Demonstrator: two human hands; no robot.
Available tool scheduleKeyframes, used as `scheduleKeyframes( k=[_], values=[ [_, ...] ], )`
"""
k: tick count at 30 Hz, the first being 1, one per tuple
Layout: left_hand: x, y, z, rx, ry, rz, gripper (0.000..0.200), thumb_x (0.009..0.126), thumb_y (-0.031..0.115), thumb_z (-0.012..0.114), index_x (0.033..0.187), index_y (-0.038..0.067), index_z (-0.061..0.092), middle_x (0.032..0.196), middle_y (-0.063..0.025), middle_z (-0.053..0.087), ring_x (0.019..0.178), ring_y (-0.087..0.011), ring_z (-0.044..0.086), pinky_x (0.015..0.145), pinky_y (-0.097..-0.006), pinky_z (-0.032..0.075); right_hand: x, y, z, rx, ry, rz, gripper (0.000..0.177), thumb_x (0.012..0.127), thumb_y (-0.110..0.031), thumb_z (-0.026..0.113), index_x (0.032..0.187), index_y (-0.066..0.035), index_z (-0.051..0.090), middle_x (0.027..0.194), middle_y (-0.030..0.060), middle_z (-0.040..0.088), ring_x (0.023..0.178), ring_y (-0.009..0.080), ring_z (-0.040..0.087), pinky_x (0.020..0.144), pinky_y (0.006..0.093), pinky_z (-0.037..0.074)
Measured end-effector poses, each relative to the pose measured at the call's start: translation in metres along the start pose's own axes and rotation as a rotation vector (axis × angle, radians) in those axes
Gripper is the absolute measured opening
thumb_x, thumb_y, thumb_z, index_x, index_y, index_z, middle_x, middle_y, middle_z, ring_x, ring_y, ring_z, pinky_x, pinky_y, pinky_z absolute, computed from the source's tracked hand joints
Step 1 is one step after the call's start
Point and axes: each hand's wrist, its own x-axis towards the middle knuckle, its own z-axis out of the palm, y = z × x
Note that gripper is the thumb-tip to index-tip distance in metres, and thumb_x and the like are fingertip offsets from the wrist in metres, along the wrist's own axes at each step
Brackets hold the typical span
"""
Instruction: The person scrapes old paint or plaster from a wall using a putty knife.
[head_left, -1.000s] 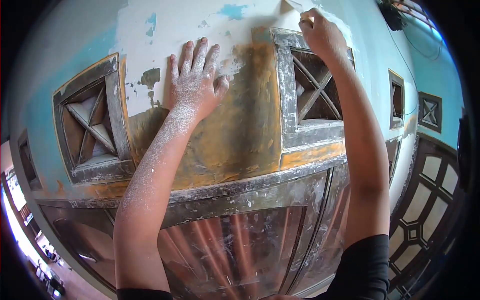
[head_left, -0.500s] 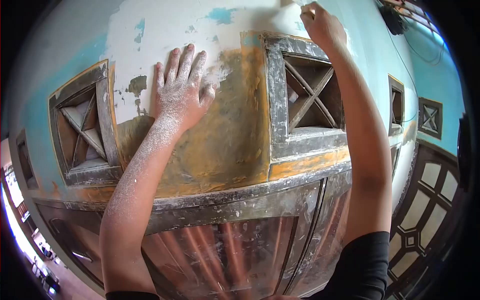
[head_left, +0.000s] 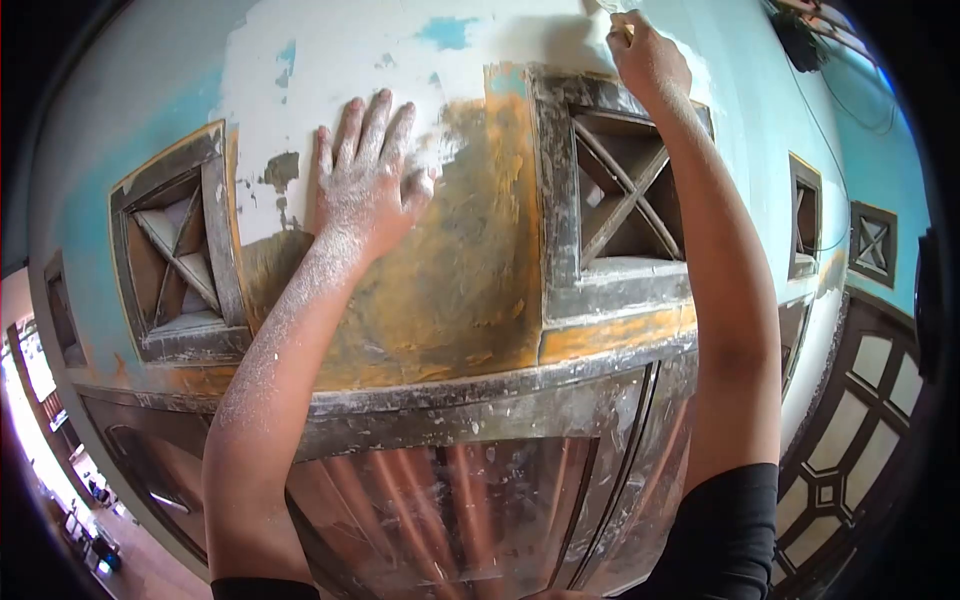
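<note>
My left hand [head_left: 368, 190], coated in white dust, lies with fingers spread on the wall [head_left: 330, 60], where white filler borders a bare brown patch [head_left: 430, 290]. Up at the top edge of the view, my right hand [head_left: 648, 65] is closed round the handle of a scraper [head_left: 622, 24]. The scraper's blade is partly cut off by the edge of the frame and overlaps the white wall above the vent window. Below that hand sits a wooden vent frame [head_left: 562, 200] with crossed bars, spotted with white.
Another crossed vent frame [head_left: 230, 240] is at the left. A dusty wooden ledge [head_left: 440, 385] runs beneath, above glazed panels with reddish curtains [head_left: 480, 500]. A panelled door [head_left: 860, 430] stands at the right, and dark cables [head_left: 797, 42] hang at the upper right.
My right hand has come slightly down, and more of the scraper shows. My left hand stays spread in the same place on the wall. The view has shifted a little.
</note>
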Motion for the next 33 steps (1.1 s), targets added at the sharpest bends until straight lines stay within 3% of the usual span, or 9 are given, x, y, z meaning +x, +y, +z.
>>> scheduleKeyframes(
  k=[4,7,10,20,22,24,28,32,33],
  values=[
    [0.0,0.002,-0.001,0.012,-0.038,-0.015,0.073,0.101,0.048,0.049,0.163,0.019,0.024,0.17,-0.0068,0.017,0.158,-0.0296,0.013,0.126,-0.0579,0.011,0.035,0.009,0.007,0.027,0.027,0.147,0.036,0.097,-0.035,0.054,0.122,-0.01,0.063,0.1,0.0265,0.072,0.097,0.0473,0.067,0.086,0.0547,0.052],
    [-0.001,0.0,0.001,-0.032,0.01,-0.006,0.073,0.1,0.049,0.049,0.163,0.019,0.025,0.17,-0.007,0.018,0.157,-0.0298,0.014,0.126,-0.0585,0.011,0.023,-0.019,0.002,0.015,0.014,0.117,0.036,0.095,-0.033,0.054,0.119,-0.008,0.065,0.1,0.0283,0.071,0.098,0.0478,0.067,0.086,0.0546,0.052],
    [-0.003,0.001,0.002,-0.028,0.013,-0.008,0.073,0.1,0.049,0.049,0.163,0.019,0.025,0.17,-0.0072,0.019,0.157,-0.03,0.014,0.125,-0.0586,0.011,-0.016,-0.056,-0.003,0.116,-0.035,-0.086,0.032,0.095,-0.029,0.058,0.117,-0.007,0.063,0.099,0.0263,0.072,0.097,0.0468,0.068,0.086,0.0541,0.052],
    [0.0,-0.003,0.001,-0.079,0.057,0.022,0.075,0.098,0.048,0.053,0.162,0.018,0.027,0.169,-0.0076,0.02,0.157,-0.0304,0.016,0.125,-0.0598,0.012,0.008,-0.12,0.034,0.166,-0.109,0.034,0.035,0.095,-0.033,0.059,0.122,-0.012,0.063,0.105,0.0216,0.073,0.101,0.0408,0.07,0.087,0.0516,0.054],
    [-0.001,-0.003,0.001,-0.075,0.054,0.011,0.075,0.097,0.047,0.053,0.162,0.018,0.028,0.169,-0.0078,0.021,0.157,-0.0307,0.016,0.125,-0.0602,0.012,-0.016,-0.124,0.036,0.198,-0.138,0.023,0.036,0.095,-0.033,0.059,0.124,-0.012,0.061,0.103,0.0219,0.073,0.101,0.0411,0.069,0.087,0.0521,0.054],
    [0.0,-0.001,0.001,-0.077,0.054,-0.002,0.073,0.097,0.045,0.052,0.161,0.018,0.029,0.169,-0.0083,0.022,0.157,-0.0311,0.017,0.124,-0.0606,0.013,-0.044,-0.125,0.038,0.095,-0.17,-0.007,0.042,0.096,-0.045,0.057,0.134,-0.026,0.058,0.107,0.0167,0.075,0.103,0.0396,0.071,0.089,0.0511,0.055],
    [-0.003,0.004,0.002,-0.127,0.11,-0.023,0.072,0.097,0.044,0.051,0.161,0.018,0.03,0.168,-0.0093,0.024,0.156,-0.0323,0.018,0.125,-0.0608,0.012,-0.089,-0.124,0.033,0.119,-0.188,-0.031,0.043,0.095,-0.044,0.058,0.132,-0.023,0.056,0.105,0.0179,0.075,0.101,0.0392,0.072,0.087,0.0514,0.057],
    [-0.004,0.003,0.003,-0.105,0.032,-0.03,0.073,0.099,0.045,0.05,0.162,0.018,0.026,0.17,-0.0087,0.018,0.157,-0.0321,0.014,0.125,-0.0606,0.011,-0.043,-0.126,0.027,0.098,-0.124,-0.063,0.042,0.095,-0.047,0.06,0.131,-0.025,0.059,0.103,0.0179,0.075,0.098,0.0404,0.071,0.085,0.052,0.056],
    [-0.004,0.002,0.01,-0.151,0.111,-0.006,0.071,0.096,0.043,0.051,0.16,0.017,0.033,0.168,-0.0109,0.023,0.157,-0.0325,0.017,0.124,-0.0627,0.011,-0.012,-0.121,0.038,0.04,-0.109,-0.052,0.042,0.095,-0.047,0.059,0.131,-0.026,0.06,0.104,0.0182,0.075,0.099,0.0405,0.071,0.085,0.0521,0.056]
  ],
)
